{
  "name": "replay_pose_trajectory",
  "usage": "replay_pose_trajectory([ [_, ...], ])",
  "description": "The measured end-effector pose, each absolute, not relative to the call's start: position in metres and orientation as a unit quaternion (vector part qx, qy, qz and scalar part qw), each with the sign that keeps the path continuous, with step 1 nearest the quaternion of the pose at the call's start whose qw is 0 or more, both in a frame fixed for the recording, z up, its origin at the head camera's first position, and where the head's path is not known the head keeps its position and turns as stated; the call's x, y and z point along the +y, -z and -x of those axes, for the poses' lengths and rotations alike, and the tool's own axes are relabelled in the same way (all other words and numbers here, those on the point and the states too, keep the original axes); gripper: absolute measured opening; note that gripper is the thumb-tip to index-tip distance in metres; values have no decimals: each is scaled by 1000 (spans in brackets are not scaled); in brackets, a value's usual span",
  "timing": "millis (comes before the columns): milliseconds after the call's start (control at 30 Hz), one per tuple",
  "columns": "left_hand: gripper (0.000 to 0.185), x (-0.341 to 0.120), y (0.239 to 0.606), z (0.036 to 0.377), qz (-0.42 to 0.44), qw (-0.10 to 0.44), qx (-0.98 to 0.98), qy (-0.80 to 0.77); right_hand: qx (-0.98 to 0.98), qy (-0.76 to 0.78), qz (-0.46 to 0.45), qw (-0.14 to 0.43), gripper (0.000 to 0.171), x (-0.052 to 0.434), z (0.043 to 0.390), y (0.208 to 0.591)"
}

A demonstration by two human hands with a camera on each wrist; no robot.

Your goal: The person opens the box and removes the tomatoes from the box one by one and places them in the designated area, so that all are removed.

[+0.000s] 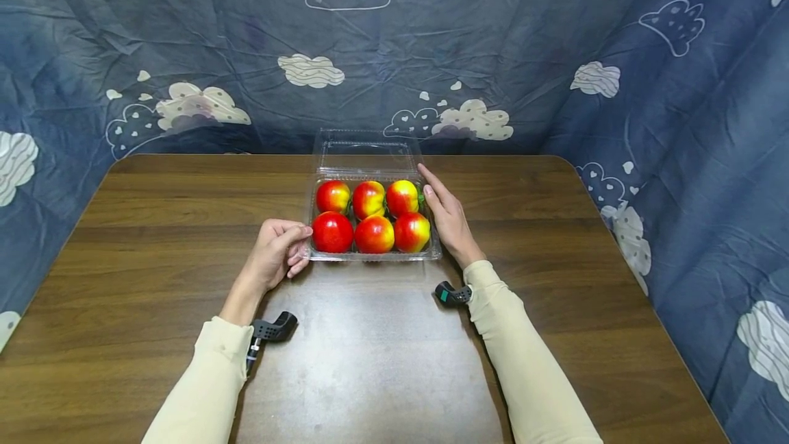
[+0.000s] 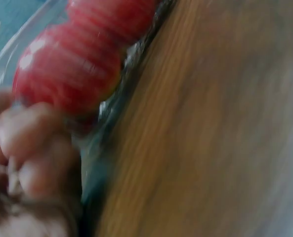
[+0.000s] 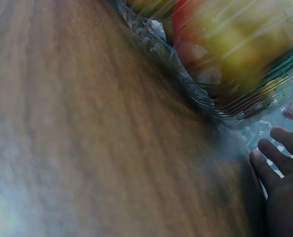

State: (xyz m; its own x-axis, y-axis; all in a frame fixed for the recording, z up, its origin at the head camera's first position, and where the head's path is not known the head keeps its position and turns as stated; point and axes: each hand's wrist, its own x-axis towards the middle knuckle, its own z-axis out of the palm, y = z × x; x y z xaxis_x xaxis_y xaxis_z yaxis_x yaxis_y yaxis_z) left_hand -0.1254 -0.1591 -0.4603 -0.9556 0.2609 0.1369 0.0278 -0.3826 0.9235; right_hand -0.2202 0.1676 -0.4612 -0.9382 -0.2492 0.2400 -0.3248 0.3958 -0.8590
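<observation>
A clear plastic tray (image 1: 373,257) holds several red-and-yellow apples (image 1: 374,233) in two rows, and its hinged lid (image 1: 365,153) lies open behind it. My left hand (image 1: 299,247) is at the tray's front left corner, thumb above and curled fingers below the rim, pinching it. In the left wrist view these fingers (image 2: 27,148) press against the tray wall beside a red apple (image 2: 72,69). My right hand (image 1: 439,199) lies flat along the tray's right side with straight fingers. The right wrist view shows its fingertips (image 3: 272,163) beside the tray (image 3: 186,84).
The tray stands mid-table on a brown wooden table (image 1: 154,225). A blue cloud-print cloth (image 1: 493,40) hangs behind and to both sides. Black wrist cameras (image 1: 274,327) sit on both cream sleeves. Bare wood (image 3: 77,123) lies in front of the tray.
</observation>
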Motion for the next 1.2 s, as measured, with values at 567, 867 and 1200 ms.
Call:
replay_pose_trajectory([
  [567, 49, -151, 459, 138, -75, -122, 594, -792, -837, -517, -175, 45, 46, 166, 227, 457],
  [867, 13, -151, 457, 147, -70, -164, 573, -800, -839, -515, -172, 47, 46, 163, 227, 453],
  [1200, 34, -149, 464, 143, -90, -134, 605, -780, -839, -519, -162, 20, 50, 166, 220, 463],
])
